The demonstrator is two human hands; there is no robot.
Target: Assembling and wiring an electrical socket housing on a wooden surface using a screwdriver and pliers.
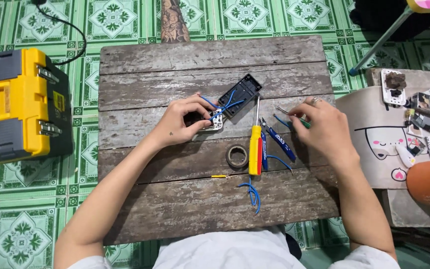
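Blue wires (223, 105), three, at left hand (182, 122) gripping switch (214, 122); right hand (324, 124) pinches one green screwdriver (294, 117).

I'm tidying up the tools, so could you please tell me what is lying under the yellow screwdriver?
The yellow screwdriver lies on the wooden board, beside the blue-handled cutters. One cutter handle runs right against its side. Whether anything sits beneath the screwdriver is hidden by it.

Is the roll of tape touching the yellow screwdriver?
Apart. The head view shows a strip of bare wood between the roll of tape and the yellow screwdriver lying to its right on the wooden board.
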